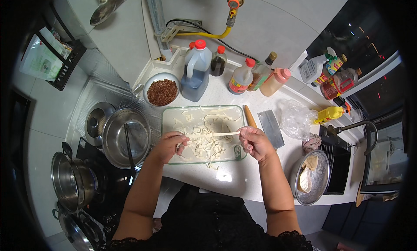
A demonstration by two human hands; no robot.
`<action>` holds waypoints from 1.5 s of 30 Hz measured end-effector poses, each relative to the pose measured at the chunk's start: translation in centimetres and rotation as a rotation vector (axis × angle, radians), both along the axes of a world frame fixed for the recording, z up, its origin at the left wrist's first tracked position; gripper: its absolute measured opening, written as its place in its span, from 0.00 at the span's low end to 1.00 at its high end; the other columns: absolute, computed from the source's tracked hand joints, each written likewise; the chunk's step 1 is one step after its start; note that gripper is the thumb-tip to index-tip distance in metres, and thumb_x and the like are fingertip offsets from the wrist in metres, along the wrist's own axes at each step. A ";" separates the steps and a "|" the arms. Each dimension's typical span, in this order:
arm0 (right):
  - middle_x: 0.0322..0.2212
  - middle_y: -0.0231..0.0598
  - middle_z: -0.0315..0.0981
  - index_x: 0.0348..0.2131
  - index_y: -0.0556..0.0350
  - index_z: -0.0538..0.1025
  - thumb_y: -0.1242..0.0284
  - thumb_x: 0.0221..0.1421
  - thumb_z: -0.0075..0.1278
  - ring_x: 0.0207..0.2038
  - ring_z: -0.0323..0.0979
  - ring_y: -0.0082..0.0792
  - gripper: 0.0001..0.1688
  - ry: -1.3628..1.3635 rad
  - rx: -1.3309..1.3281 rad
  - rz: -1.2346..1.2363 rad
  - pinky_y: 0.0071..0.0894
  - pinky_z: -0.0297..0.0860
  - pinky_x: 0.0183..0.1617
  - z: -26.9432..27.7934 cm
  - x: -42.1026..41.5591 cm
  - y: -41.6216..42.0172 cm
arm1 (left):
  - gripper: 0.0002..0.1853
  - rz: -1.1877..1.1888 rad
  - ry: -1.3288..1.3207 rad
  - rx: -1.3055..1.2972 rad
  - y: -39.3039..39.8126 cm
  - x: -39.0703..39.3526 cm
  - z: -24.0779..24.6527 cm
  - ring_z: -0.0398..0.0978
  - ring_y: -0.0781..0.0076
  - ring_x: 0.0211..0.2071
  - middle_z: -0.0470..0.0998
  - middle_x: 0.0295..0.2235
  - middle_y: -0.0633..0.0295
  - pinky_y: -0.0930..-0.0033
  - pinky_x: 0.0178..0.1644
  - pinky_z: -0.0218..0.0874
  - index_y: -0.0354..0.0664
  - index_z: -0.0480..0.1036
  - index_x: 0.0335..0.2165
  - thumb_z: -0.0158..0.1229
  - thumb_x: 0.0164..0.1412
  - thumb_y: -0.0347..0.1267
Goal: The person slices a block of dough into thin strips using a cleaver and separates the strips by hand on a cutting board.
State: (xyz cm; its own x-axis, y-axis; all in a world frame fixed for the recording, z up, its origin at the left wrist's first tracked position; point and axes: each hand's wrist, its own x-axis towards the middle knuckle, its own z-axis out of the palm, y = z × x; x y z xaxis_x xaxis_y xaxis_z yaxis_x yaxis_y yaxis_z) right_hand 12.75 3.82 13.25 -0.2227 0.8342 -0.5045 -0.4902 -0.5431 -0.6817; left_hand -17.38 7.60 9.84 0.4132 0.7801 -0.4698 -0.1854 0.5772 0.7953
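Both hands stretch a strip of dough (224, 133) above a green-rimmed cutting board (169, 120). My left hand (171, 146) pinches its left end between thumb and fingers, over the board's left side. At the strip's right end, my right hand (255, 143) pinches it near the board's right edge. Many loose, curled strips of dough (213, 146) lie scattered on the board below, and a few hang over its near edge. A wooden rolling pin (250, 116) and a metal cleaver (271, 129) lie to the right of the board.
Left stand a steel basin (112, 146) with chopsticks and a pot (65, 182) on the stove. Behind the board are a bowl of reddish-brown granules (163, 92), a large jug (196, 75) and several bottles. Right are a plastic bag (294, 119) and a metal bowl with dough (305, 179).
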 end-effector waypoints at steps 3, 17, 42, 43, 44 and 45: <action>0.14 0.27 0.62 0.30 0.60 0.71 0.72 0.53 0.46 0.10 0.54 0.13 0.08 0.021 0.041 -0.015 0.10 0.50 0.09 0.2 0.8 0.1 | 0.10 0.114 0.037 -0.039 0.2 -1.2 -0.6 0.61 0.79 0.17 0.69 0.21 0.64 0.78 0.21 0.52 0.32 0.72 0.28 0.52 0.52 0.31; 0.14 0.27 0.63 0.31 0.62 0.72 0.73 0.54 0.46 0.10 0.54 0.12 0.08 -0.054 0.144 -0.015 0.08 0.51 0.11 4.4 0.3 1.1 | 0.21 0.214 -0.386 -0.090 -0.7 3.2 -0.4 0.60 0.81 0.19 0.72 0.40 0.58 0.80 0.24 0.53 0.41 0.61 0.47 0.53 0.56 0.33; 0.14 0.28 0.63 0.33 0.62 0.72 0.72 0.54 0.46 0.10 0.54 0.12 0.09 -0.029 0.121 0.057 0.10 0.51 0.11 6.0 -0.3 -1.0 | 0.18 -0.134 -0.272 -0.032 -2.2 9.6 1.9 0.54 0.90 0.15 0.71 0.31 0.65 0.89 0.16 0.45 0.38 0.67 0.44 0.54 0.56 0.34; 0.14 0.28 0.63 0.32 0.62 0.72 0.72 0.54 0.46 0.10 0.54 0.12 0.10 -0.029 0.113 0.062 0.10 0.51 0.11 6.1 -0.5 -1.1 | 0.17 -0.165 -0.278 -0.022 -2.3 9.9 2.5 0.54 0.90 0.15 0.71 0.30 0.66 0.89 0.16 0.45 0.38 0.66 0.45 0.53 0.57 0.33; 0.14 0.28 0.63 0.32 0.62 0.72 0.72 0.54 0.46 0.10 0.54 0.12 0.10 -0.030 0.108 0.061 0.10 0.51 0.11 6.1 -0.7 -1.1 | 0.17 -0.196 -0.283 -0.012 -2.3 10.1 2.9 0.55 0.90 0.16 0.71 0.29 0.66 0.90 0.16 0.45 0.38 0.66 0.45 0.52 0.57 0.33; 0.15 0.28 0.63 0.33 0.62 0.72 0.72 0.54 0.46 0.10 0.54 0.12 0.10 -0.029 0.105 0.060 0.10 0.51 0.11 6.2 -0.9 -1.0 | 0.17 -0.202 -0.285 -0.019 -2.3 10.1 2.8 0.55 0.90 0.16 0.71 0.29 0.66 0.90 0.16 0.45 0.38 0.66 0.45 0.52 0.57 0.33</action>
